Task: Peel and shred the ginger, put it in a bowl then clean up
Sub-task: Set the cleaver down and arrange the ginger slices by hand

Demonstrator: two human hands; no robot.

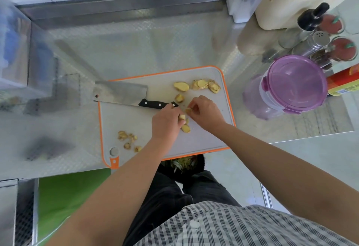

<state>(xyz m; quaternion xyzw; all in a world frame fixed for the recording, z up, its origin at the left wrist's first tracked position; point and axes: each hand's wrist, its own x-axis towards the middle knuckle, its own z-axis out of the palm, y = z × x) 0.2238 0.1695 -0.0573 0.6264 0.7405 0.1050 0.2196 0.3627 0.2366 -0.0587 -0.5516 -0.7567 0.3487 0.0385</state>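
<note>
A white cutting board (194, 142) with an orange rim lies on the metal counter. My left hand (165, 123) grips a ginger piece (182, 117) near the board's middle. My right hand (206, 112) pinches a smaller ginger bit (188, 110) right beside it. Peeled ginger slices (197, 86) lie in a row at the board's far right, and one chunk (179, 98) sits below them. Another piece (185, 128) lies by my left hand. Peel scraps (127, 138) are scattered at the board's near left. A cleaver (120, 95) with a black handle rests across the board's far left corner.
A purple-lidded container (295, 84) stands right of the board. Spice shakers, jars and a dark bottle (312, 17) crowd the far right. Below the counter's front edge a black bin (186, 165) holds scraps. A metal rail (124, 6) runs along the back.
</note>
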